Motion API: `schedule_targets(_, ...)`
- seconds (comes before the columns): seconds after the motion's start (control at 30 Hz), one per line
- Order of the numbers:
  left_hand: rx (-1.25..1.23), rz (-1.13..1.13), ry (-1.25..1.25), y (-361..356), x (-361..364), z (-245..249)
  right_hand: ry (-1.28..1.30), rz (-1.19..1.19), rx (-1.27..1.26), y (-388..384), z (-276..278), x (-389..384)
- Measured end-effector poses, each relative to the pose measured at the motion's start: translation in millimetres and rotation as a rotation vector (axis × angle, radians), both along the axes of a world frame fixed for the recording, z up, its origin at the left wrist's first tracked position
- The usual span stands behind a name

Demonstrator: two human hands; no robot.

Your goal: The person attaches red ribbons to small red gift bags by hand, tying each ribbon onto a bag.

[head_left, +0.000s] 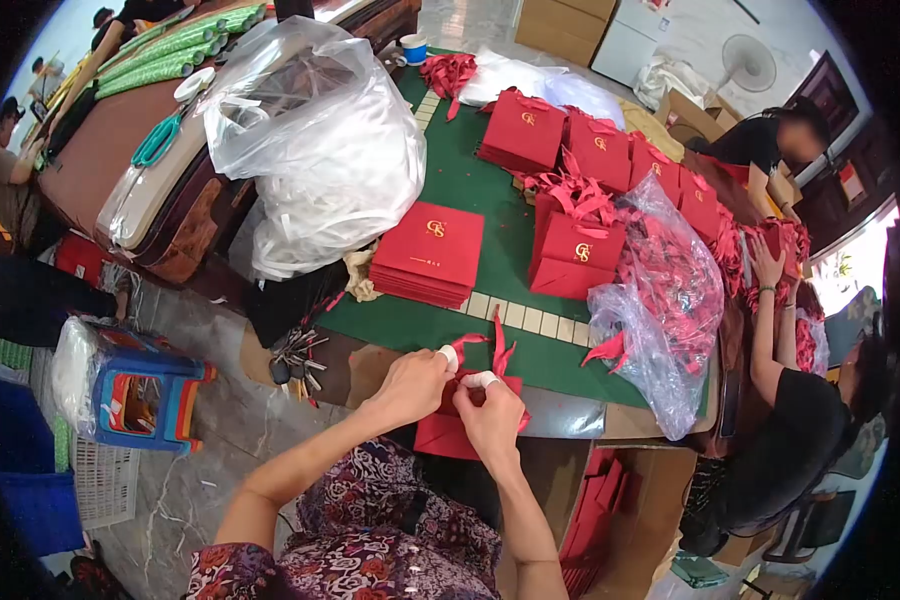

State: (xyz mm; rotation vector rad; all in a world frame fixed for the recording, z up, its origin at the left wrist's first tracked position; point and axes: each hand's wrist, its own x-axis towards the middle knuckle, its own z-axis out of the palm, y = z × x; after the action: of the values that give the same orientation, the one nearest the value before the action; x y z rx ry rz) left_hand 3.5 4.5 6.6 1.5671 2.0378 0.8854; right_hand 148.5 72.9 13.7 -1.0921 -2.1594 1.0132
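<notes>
At the near table edge, a red paper bag (448, 436) stands below and between my hands. A red ribbon (500, 347) rises from its top in loose ends. My left hand (417, 384) is closed in a pinch on the ribbon at the bag's upper left. Closed too, my right hand (491, 418) pinches at the ribbon by the bag's top right; its fingertips partly hide what they grip. White wrapping covers a finger on each hand. Just beyond lies a stack of flat red bags (428, 250) with gold lettering.
Beyond are more red bags (518, 135) and a clear plastic bag of red ribbons (670, 270). A large bag of white material (340, 190) stands left, near teal scissors (157, 140). A carton (650, 510) holds red bags below right. Co-workers (800, 450) work around.
</notes>
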Motion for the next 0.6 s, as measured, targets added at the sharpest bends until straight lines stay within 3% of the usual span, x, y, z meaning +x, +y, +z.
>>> schedule_targets(0.23,-0.033,0.045,0.058,1,16,4,-0.017,-0.047,0.014,0,0,1)
schedule_targets(0.3,0.042,0.049,-0.110,0,13,-1,0.025,-0.062,0.034,-4,0,2)
schedule_targets(0.4,0.065,-0.001,-0.132,3,13,-9,0.047,-0.116,-0.115,-4,-3,7)
schedule_targets(0.47,0.096,-0.021,-0.128,5,12,-17,0.037,0.031,0.028,4,-2,12)
schedule_targets(0.57,0.127,-0.039,-0.157,6,12,0,0.034,0.049,-0.053,15,19,19)
schedule_targets(0.6,0.131,-0.036,-0.194,6,13,7,-0.006,0.054,0.053,21,24,19)
